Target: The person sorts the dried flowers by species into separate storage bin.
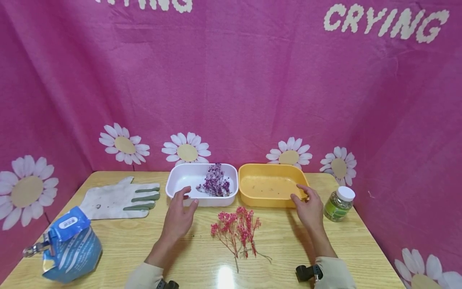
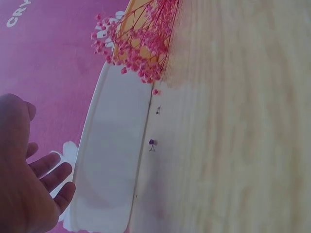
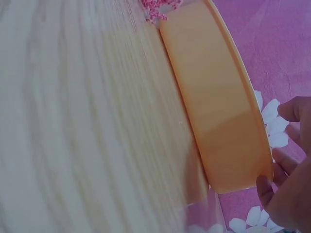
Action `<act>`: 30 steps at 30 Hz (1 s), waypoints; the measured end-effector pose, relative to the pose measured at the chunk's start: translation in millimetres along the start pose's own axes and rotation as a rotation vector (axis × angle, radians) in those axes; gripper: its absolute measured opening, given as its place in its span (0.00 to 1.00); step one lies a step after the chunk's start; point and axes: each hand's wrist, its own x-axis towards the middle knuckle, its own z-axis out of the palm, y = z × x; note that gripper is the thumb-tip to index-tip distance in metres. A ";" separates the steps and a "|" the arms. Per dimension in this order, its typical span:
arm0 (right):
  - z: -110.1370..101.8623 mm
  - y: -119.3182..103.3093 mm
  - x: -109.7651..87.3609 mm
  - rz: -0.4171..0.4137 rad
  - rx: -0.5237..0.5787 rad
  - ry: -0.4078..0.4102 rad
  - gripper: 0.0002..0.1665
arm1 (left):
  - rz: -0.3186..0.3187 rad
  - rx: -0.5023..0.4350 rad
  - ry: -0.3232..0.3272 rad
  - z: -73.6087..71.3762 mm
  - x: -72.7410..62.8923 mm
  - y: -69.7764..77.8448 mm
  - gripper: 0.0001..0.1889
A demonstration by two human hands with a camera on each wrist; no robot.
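My left hand (image 1: 180, 214) hovers at the front left of a white plastic basin (image 1: 172, 192), its fingers loosely spread and nothing between them. Inside that basin lies a bunch of purple dried flowers (image 1: 215, 182). At the front right corner of a yellow basin (image 1: 252, 196), my right hand (image 1: 309, 206) has thumb and fingers apart; in the right wrist view its little finger is at the basin's corner, though contact is hard to tell. Between the two hands, pink dried flowers (image 1: 240, 228) lie on the table in front of the basins.
A white work glove (image 1: 108, 200) with green-striped fingers lies at the left. In front of it stands a blue pouch (image 1: 75, 249) with a metal clip. A lidded jar (image 1: 338, 204) stands at the right. Pink cloth hangs behind the wooden table (image 1: 281, 265).
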 end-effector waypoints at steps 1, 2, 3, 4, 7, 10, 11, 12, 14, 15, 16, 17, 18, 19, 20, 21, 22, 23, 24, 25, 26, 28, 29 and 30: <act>-0.6 0.8 0.8 -0.005 -0.010 0.000 0.24 | 0.007 0.000 0.001 0.8 -0.9 0.3 0.25; -1.3 1.2 1.3 -0.009 -0.014 -0.003 0.25 | 0.011 0.001 0.000 1.6 -1.7 0.7 0.25; -1.9 1.9 2.1 -0.013 -0.021 -0.007 0.25 | 0.014 -0.001 -0.001 2.2 -2.6 1.4 0.25; -2.4 2.7 2.5 -0.015 -0.025 -0.010 0.26 | 0.018 -0.004 -0.003 2.7 -3.4 1.9 0.25; -3.5 4.9 4.0 -0.018 -0.048 -0.022 0.27 | 0.013 -0.013 -0.016 4.8 -5.7 4.0 0.25; -4.4 6.4 4.1 -0.003 -0.047 -0.036 0.29 | 0.004 -0.021 -0.040 7.5 -7.3 6.3 0.25; -4.7 6.9 4.1 0.004 -0.044 -0.043 0.30 | -0.001 -0.023 -0.049 8.5 -8.1 7.2 0.25; -5.0 7.7 4.1 0.010 -0.039 -0.053 0.30 | -0.004 -0.027 -0.058 9.5 -8.8 8.1 0.25; -5.7 8.6 3.8 0.030 -0.023 -0.074 0.32 | -0.002 -0.027 -0.073 11.9 -10.5 9.9 0.25; -6.2 9.0 3.8 0.044 -0.011 -0.087 0.34 | -0.001 -0.026 -0.080 12.9 -11.7 11.2 0.25; -6.3 9.5 3.8 0.064 0.012 -0.100 0.35 | 0.001 -0.027 -0.089 13.9 -13.2 12.4 0.26; -6.7 9.8 3.8 0.085 0.029 -0.113 0.37 | 0.006 -0.024 -0.100 14.9 -14.7 13.7 0.26; -7.1 10.1 4.0 0.106 0.048 -0.124 0.39 | 0.008 -0.020 -0.114 15.9 -16.3 15.4 0.26; -7.5 10.0 4.1 0.133 0.070 -0.134 0.41 | 0.004 -0.012 -0.130 16.9 -18.2 17.3 0.27; -7.7 10.4 4.3 0.157 0.100 -0.146 0.43 | 0.004 -0.008 -0.147 17.7 -20.1 19.1 0.27; -8.1 10.7 4.5 0.179 0.117 -0.158 0.44 | 0.005 -0.003 -0.163 18.4 -22.0 21.0 0.27; -8.4 11.1 4.7 0.200 0.126 -0.170 0.46 | 0.007 0.001 -0.176 19.2 -24.0 23.1 0.27; -8.4 11.8 4.8 0.215 0.129 -0.179 0.46 | 0.009 0.006 -0.188 20.1 -26.1 24.9 0.27; -8.6 12.5 4.8 0.229 0.133 -0.189 0.47 | 0.007 0.010 -0.198 21.1 -28.4 26.6 0.27; -8.6 13.2 4.6 0.242 0.135 -0.197 0.47 | 0.011 0.011 -0.205 22.1 -30.5 28.1 0.27; -8.6 14.0 4.5 0.250 0.135 -0.204 0.47 | 0.017 0.014 -0.211 23.2 -32.6 29.3 0.27; -8.4 15.6 4.6 0.264 0.129 -0.211 0.48 | 0.019 0.019 -0.222 25.5 -36.7 32.0 0.27; -8.2 16.3 4.6 0.268 0.133 -0.213 0.48 | 0.018 0.022 -0.228 26.7 -38.5 32.9 0.27; -8.0 16.8 4.6 0.269 0.134 -0.215 0.48 | 0.017 0.026 -0.233 27.7 -40.2 33.8 0.27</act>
